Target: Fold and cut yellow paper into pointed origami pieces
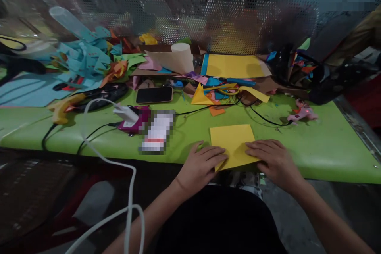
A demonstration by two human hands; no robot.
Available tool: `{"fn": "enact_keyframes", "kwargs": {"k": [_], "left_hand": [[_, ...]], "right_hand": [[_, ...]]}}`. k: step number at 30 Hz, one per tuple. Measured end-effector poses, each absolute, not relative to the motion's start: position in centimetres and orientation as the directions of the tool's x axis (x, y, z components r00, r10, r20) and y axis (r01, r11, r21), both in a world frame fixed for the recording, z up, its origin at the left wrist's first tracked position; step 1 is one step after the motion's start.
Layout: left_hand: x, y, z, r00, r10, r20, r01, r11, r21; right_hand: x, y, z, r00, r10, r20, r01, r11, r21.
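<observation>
Green padded surface; perforated metal panel stands behind its back edge. Yellow sheet lies at the front edge, right of middle. Left hand: fingers laid over the sheet's left side, one finger lifted. Right hand: fingers resting on its right side. Whether either thumb pinches from below: cannot tell. Left of the sheet, near the front edge: pixelated rectangular object; beside it, white adapter. Dark-screened phone farther back. Pink device near the right edge. Blue paper strips heaped toward the back left corner.
</observation>
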State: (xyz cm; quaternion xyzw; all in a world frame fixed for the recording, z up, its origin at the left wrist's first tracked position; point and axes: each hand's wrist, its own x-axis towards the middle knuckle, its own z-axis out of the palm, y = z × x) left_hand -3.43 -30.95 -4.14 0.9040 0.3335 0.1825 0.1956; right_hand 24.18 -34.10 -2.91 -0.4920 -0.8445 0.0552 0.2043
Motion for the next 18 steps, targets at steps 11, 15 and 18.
{"fn": "enact_keyframes", "kwargs": {"k": [11,15,18], "left_hand": [[-1.2,-28.9,-4.0,0.263,0.943,0.206,0.743,-0.334,0.58],[-0.8,-27.8,-4.3,0.184,0.965,0.188,0.792,-0.259,0.553],[-0.7,-27.5,-4.2,0.185,0.973,0.136,0.803,-0.229,0.549]], "right_hand": [[24.3,-30.5,-2.9,-0.103,0.988,0.116,0.815,0.151,-0.559],[23.7,-29.1,-3.0,-0.088,0.988,0.129,0.845,0.143,-0.516],[23.5,-28.8,-3.2,-0.098,0.986,0.133,0.847,0.153,-0.51]]}}
